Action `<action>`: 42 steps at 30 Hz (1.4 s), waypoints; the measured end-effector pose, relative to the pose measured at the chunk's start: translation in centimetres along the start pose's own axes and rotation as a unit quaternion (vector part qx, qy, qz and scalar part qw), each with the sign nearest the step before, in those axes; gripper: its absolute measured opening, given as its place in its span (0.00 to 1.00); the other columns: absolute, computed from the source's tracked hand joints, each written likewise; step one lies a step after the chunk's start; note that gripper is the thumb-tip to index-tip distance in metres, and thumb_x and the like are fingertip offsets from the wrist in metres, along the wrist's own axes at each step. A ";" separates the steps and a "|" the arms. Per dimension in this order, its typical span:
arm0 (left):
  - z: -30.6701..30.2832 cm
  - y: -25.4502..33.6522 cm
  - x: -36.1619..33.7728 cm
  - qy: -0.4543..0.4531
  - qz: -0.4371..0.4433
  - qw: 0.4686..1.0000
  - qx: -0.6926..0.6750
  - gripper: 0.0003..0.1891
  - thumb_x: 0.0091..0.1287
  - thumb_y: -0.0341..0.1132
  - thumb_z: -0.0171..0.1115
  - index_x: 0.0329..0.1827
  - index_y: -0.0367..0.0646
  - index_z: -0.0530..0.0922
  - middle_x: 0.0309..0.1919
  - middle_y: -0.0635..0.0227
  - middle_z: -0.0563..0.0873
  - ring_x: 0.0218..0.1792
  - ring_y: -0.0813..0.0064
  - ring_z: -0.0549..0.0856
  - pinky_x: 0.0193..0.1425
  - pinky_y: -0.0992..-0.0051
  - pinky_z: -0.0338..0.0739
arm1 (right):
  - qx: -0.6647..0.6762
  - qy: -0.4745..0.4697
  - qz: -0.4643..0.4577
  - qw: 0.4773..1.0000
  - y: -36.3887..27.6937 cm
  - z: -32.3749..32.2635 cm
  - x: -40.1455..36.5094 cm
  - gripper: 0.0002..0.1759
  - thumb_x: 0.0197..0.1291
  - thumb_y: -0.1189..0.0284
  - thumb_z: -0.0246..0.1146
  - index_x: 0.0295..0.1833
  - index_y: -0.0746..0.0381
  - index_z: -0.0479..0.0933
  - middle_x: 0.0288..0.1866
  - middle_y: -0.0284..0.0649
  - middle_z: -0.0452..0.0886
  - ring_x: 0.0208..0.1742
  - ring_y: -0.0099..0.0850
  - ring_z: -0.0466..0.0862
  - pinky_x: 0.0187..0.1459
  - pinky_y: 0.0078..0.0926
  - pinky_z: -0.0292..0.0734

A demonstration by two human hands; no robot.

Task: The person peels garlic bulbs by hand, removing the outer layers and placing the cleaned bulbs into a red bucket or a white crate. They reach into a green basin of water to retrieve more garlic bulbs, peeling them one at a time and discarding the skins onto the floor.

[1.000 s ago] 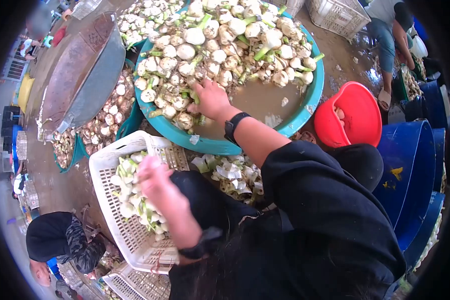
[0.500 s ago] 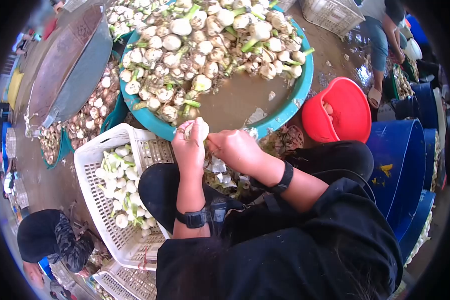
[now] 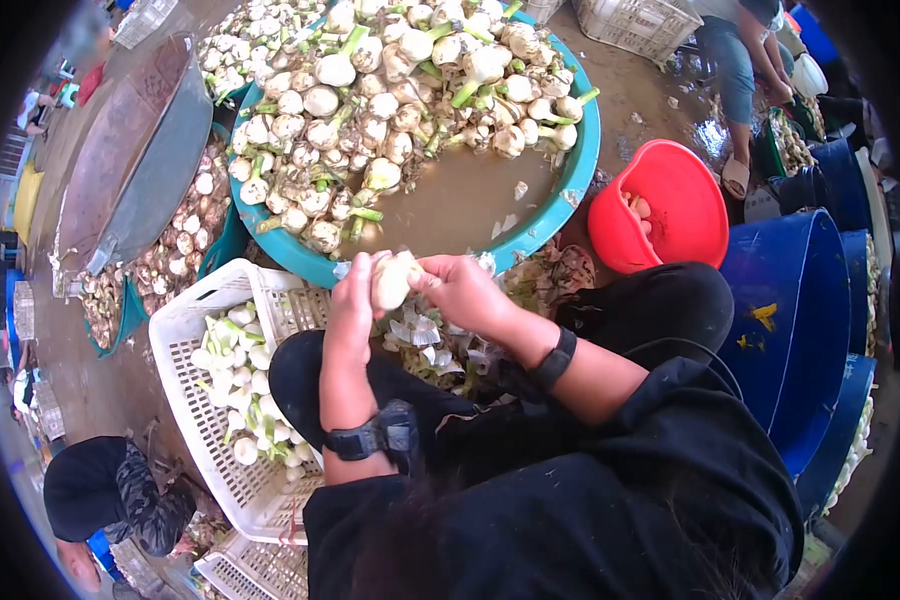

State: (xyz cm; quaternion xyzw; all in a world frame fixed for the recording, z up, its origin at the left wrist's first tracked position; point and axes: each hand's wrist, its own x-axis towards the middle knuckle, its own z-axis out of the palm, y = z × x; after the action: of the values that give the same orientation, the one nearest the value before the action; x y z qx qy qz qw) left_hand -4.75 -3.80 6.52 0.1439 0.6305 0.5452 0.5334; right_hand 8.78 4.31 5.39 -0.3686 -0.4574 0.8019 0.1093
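Note:
A pale garlic bulb is held over my lap, just in front of the near rim of a teal tub. My left hand is closed around the bulb's left side. The fingers of my right hand pinch at its right side; exactly what lies between those fingertips is hidden. Muddy garlic bulbs with short green stems are heaped in the tub above brown water. Below my hands, loose peeled skins lie between my legs.
Left of my knee stands a white plastic crate with cleaner white bulbs inside. A red bucket and blue barrels are on the right. A metal wheelbarrow-like trough stands at left. Other people crouch at lower left and upper right.
The bulb has turned and shows more of its pale surface between my hands. My left hand has shifted slightly left and down. The whole view has shifted a little.

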 end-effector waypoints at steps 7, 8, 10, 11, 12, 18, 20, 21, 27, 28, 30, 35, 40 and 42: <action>1.2 -1.3 -2.2 -0.064 0.183 0.963 0.185 0.25 0.51 0.22 0.63 0.55 0.37 0.72 0.50 0.66 0.76 0.49 0.76 0.76 0.55 0.77 0.70 | 0.065 -0.018 0.106 0.992 1.1 -2.8 1.8 0.10 0.58 0.71 0.58 0.37 0.69 0.77 0.25 0.37 0.78 0.19 0.23 0.75 0.17 0.20 0.71; 1.1 -1.4 -2.4 -0.062 0.218 0.957 0.180 0.29 0.48 0.18 0.64 0.57 0.37 0.70 0.54 0.65 0.74 0.53 0.74 0.74 0.57 0.77 0.68 | 0.067 -0.017 0.104 0.992 1.2 -2.7 1.8 0.10 0.58 0.71 0.58 0.37 0.69 0.77 0.25 0.37 0.78 0.19 0.23 0.75 0.17 0.20 0.71; 1.0 -1.0 -2.6 -0.052 0.266 0.896 0.351 0.26 0.50 0.18 0.61 0.55 0.39 0.73 0.58 0.62 0.71 0.55 0.74 0.73 0.57 0.77 0.69 | 0.017 0.015 0.060 0.998 0.3 -1.8 1.2 0.10 0.59 0.72 0.57 0.35 0.68 0.77 0.24 0.35 0.77 0.18 0.21 0.74 0.16 0.19 0.71; 1.3 -1.0 -2.8 -0.031 0.328 0.852 0.407 0.25 0.49 0.17 0.60 0.53 0.40 0.74 0.58 0.58 0.71 0.57 0.69 0.73 0.57 0.75 0.69 | -0.005 -0.010 0.049 0.999 -0.2 -1.8 0.7 0.09 0.59 0.72 0.56 0.35 0.68 0.76 0.24 0.36 0.78 0.19 0.22 0.75 0.17 0.18 0.71; 1.7 -1.1 -3.1 -0.009 0.386 0.800 0.459 0.24 0.48 0.16 0.59 0.51 0.40 0.76 0.58 0.54 0.72 0.58 0.64 0.74 0.58 0.72 0.69 | -0.005 -0.010 0.052 0.999 -0.5 -1.5 0.3 0.09 0.59 0.72 0.56 0.35 0.68 0.76 0.24 0.36 0.78 0.19 0.22 0.75 0.17 0.18 0.71; 1.8 -2.9 -2.2 0.123 0.248 0.951 -0.140 0.07 0.62 0.27 0.58 0.41 0.34 0.76 0.46 0.56 0.80 0.47 0.73 0.79 0.51 0.76 0.74 | 0.407 0.120 0.006 0.905 0.4 -3.8 0.9 0.05 0.59 0.75 0.54 0.36 0.65 0.74 0.30 0.38 0.78 0.26 0.22 0.77 0.26 0.21 0.76; 0.2 -2.4 -2.4 0.165 0.194 0.936 -0.244 0.08 0.63 0.28 0.57 0.42 0.34 0.76 0.40 0.60 0.81 0.44 0.75 0.80 0.49 0.77 0.75 | 0.261 0.076 -0.060 0.960 -1.2 -6.7 -0.1 0.06 0.57 0.74 0.55 0.39 0.63 0.74 0.32 0.38 0.78 0.30 0.23 0.77 0.30 0.22 0.77; 0.6 -1.8 -2.9 0.191 0.201 0.931 -0.239 0.08 0.61 0.27 0.59 0.42 0.34 0.76 0.36 0.64 0.80 0.41 0.76 0.80 0.46 0.77 0.75 | 0.123 0.037 -0.040 0.991 -1.6 -7.0 -0.7 0.08 0.55 0.71 0.58 0.38 0.64 0.75 0.33 0.36 0.79 0.31 0.26 0.78 0.32 0.24 0.77; 2.3 -2.8 -3.4 0.273 0.401 0.848 0.216 0.09 0.53 0.22 0.66 0.37 0.34 0.78 0.32 0.64 0.79 0.32 0.73 0.80 0.40 0.77 0.76 | -0.400 0.060 -0.219 0.888 -3.9 -0.3 -2.8 0.11 0.50 0.67 0.63 0.31 0.66 0.78 0.23 0.46 0.79 0.26 0.38 0.80 0.31 0.31 0.73; 2.8 -2.6 -3.8 0.268 0.474 0.768 0.337 0.10 0.51 0.21 0.66 0.36 0.35 0.78 0.30 0.63 0.79 0.31 0.71 0.80 0.38 0.76 0.77 | -0.427 0.074 -0.213 0.876 -4.2 0.3 -2.7 0.11 0.48 0.67 0.64 0.30 0.66 0.78 0.23 0.47 0.79 0.26 0.40 0.80 0.30 0.32 0.73; 3.1 -2.8 -3.8 0.273 0.504 0.733 0.366 0.10 0.48 0.20 0.68 0.34 0.36 0.79 0.27 0.62 0.77 0.29 0.69 0.79 0.34 0.74 0.76 | -0.417 0.078 -0.209 0.881 -3.8 0.3 -2.0 0.11 0.46 0.67 0.64 0.27 0.66 0.79 0.22 0.48 0.78 0.25 0.42 0.80 0.29 0.33 0.73; 3.4 -3.4 -4.0 0.251 0.504 0.737 0.373 0.09 0.48 0.19 0.67 0.31 0.34 0.78 0.29 0.62 0.78 0.29 0.69 0.79 0.34 0.75 0.77 | -0.416 0.065 -0.163 0.892 -2.2 -0.6 -0.8 0.13 0.42 0.65 0.63 0.27 0.65 0.80 0.25 0.52 0.79 0.29 0.46 0.80 0.36 0.37 0.76; 1.4 -0.8 -3.4 0.327 0.129 0.909 -0.224 0.07 0.58 0.31 0.63 0.31 0.38 0.74 0.23 0.70 0.78 0.22 0.82 0.76 0.29 0.81 0.74 | -0.551 0.100 -0.029 0.828 2.1 -5.1 -0.5 0.20 0.48 0.57 0.59 0.24 0.65 0.79 0.25 0.52 0.79 0.30 0.47 0.80 0.35 0.38 0.76; 0.4 -0.4 -3.5 0.319 0.119 0.916 -0.210 0.09 0.60 0.35 0.62 0.31 0.40 0.72 0.22 0.71 0.77 0.19 0.84 0.73 0.26 0.85 0.71 | -0.558 0.052 -0.032 0.828 1.3 -4.1 -1.3 0.21 0.51 0.55 0.58 0.24 0.65 0.78 0.25 0.51 0.79 0.30 0.46 0.80 0.35 0.39 0.75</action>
State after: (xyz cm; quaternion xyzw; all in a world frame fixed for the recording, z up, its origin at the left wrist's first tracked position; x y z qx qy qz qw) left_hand -2.96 -6.38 8.05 -0.0790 0.6166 0.7414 0.2527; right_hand 12.73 5.58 3.67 -0.3927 -0.8322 0.3858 -0.0661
